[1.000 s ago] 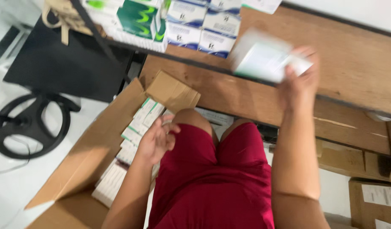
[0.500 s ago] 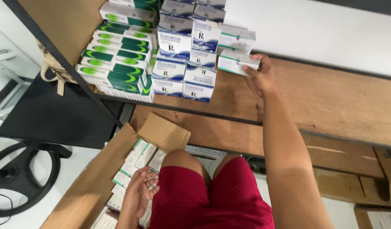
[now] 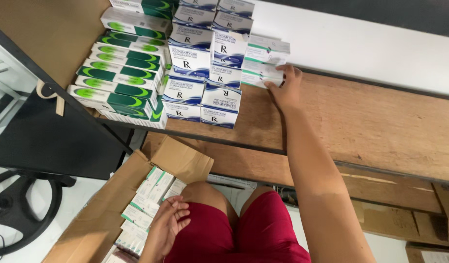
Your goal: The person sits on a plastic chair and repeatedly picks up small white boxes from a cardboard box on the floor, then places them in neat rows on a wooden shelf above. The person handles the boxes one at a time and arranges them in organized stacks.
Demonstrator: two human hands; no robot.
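Left grip was down in the cardboard carton by the person's knee. Its fingers were loosely bent and lay on the small white-and-green boxes packed there. It was closed round nothing as far as I could see, so touching only.

Up on the wooden shelf, from the left: a slanted stack of green-and-white boxes, then a block of blue-and-white boxes just beside it, stacked several high.

Right grip was at full reach, fingertips on the near end of a white-and-green box. That box lay flat on the shelf, touching the blue-and-white block on its left, with a matching box on top of it. Fingers were spread along the end face and the thumb sat low. I couldn't tell whether it was pinching the box or only pressing on it.

Judgement: step in hand was seating that box into the row on the shelf, with placement all but done. The box sat slightly skewed to the one above.

Next move would call for:
- a short push to square it against its neighbours
- a clean let-go, without dragging the upper box off
- the left grip closing on one box only, since the carton rows are tight and a neighbour could lift with it

Shelf to the right of the hand was bare wood.
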